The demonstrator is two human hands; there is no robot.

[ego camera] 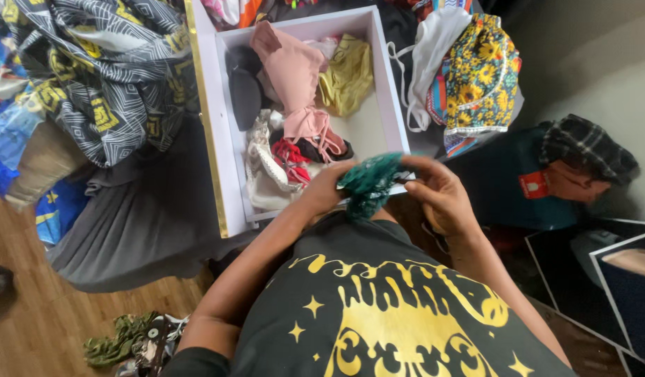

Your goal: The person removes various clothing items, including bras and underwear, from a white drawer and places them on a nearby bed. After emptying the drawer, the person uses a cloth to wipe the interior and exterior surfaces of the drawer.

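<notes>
Both hands meet at the picture's centre, closed on a green lace cloth [368,185]. The left hand [324,190] grips its left edge with the fingers curled under, mostly hidden by the fabric. The right hand [437,192] pinches the right edge, thumb and fingertips pressed together at the top. The cloth is bunched between them, just above the person's black shirt [378,307] with its gold print, and in front of the near lip of an open white drawer [389,84].

The drawer lies at 12 o'clock from the hands. Inside it, a pink garment [291,70] is draped down the middle, a yellow one [348,73] sits at 1 o'clock of it, a dark grey piece [244,91] at 9 o'clock, and a red scrap [289,151] near the front; the pale item beside the red one may be lace, though the view is too soft to be sure.

At 10 o'clock from the hands, a grey-and-yellow patterned cloth [106,63] is heaped on a grey sheet [148,216]. At 2 o'clock hangs a sunflower-print fabric [479,73]. At 3 o'clock, a plaid cloth [588,150] rests well apart. At 8 o'clock, a green rag [120,342] lies on the wood floor [29,335].
</notes>
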